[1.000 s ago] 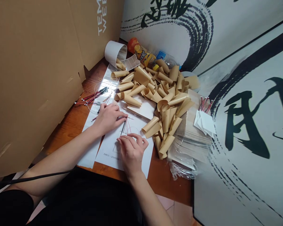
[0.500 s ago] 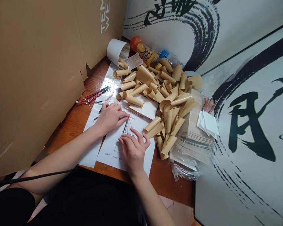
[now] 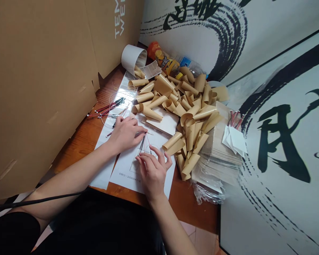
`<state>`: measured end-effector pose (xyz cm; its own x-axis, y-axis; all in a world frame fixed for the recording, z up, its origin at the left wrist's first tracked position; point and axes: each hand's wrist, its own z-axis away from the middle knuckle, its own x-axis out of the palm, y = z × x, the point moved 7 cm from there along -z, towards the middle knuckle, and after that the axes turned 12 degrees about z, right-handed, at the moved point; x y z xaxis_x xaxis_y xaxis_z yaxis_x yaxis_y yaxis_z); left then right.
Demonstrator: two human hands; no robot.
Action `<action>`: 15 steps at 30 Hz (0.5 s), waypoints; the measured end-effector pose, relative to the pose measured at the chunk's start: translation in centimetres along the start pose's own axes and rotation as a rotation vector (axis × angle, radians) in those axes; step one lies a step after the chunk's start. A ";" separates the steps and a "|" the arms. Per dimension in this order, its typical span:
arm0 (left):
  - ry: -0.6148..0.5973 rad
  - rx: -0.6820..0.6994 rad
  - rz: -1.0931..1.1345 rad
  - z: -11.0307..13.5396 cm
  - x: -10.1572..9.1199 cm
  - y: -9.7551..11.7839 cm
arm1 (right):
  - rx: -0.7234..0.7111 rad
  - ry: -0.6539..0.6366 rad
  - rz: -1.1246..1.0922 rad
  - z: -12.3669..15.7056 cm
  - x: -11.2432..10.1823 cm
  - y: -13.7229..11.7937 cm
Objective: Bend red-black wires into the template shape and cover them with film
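Observation:
My left hand (image 3: pixel 126 132) rests on a printed white sheet (image 3: pixel 127 177) marked "DRS-206DC", its thumb and fingertips closed on thin red and black wires (image 3: pixel 146 138) near their white connector end. The wires fan out downward over the drawing on the sheet. My right hand (image 3: pixel 154 171) hovers just below and right of them, fingers bent and spread, with nothing visible between them. Left of my left hand lies a bundle of red and black wires (image 3: pixel 108 108) with small white connectors.
Rolled brown paper pieces (image 3: pixel 186 104) pile up beyond my hands. A white label roll (image 3: pixel 130 58) and bottles (image 3: pixel 166 62) lie behind. Bagged flat sheets (image 3: pixel 215 159) stand right, topped by white cards (image 3: pixel 234 138) with wires. A large cardboard box (image 3: pixel 42 88) walls off the left.
My right hand has shifted slightly right, its fingers a little more spread. My left hand keeps its hold on the wires.

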<state>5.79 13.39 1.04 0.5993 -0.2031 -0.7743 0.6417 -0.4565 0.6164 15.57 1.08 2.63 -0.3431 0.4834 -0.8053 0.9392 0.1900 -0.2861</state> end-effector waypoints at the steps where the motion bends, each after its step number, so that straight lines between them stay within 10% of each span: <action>1: 0.002 -0.002 0.002 0.0 0.0 0.0 | 0.002 -0.004 0.000 0.0 0.0 0.0; 15: -0.029 -0.024 -0.015 0.0 0.0 0.1 | -0.009 -0.035 -0.009 0.0 0.7 0.2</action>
<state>5.86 13.36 1.09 0.5755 -0.2211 -0.7873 0.6620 -0.4392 0.6073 15.50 1.41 2.02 -0.3505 0.4512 -0.8207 0.9359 0.2017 -0.2888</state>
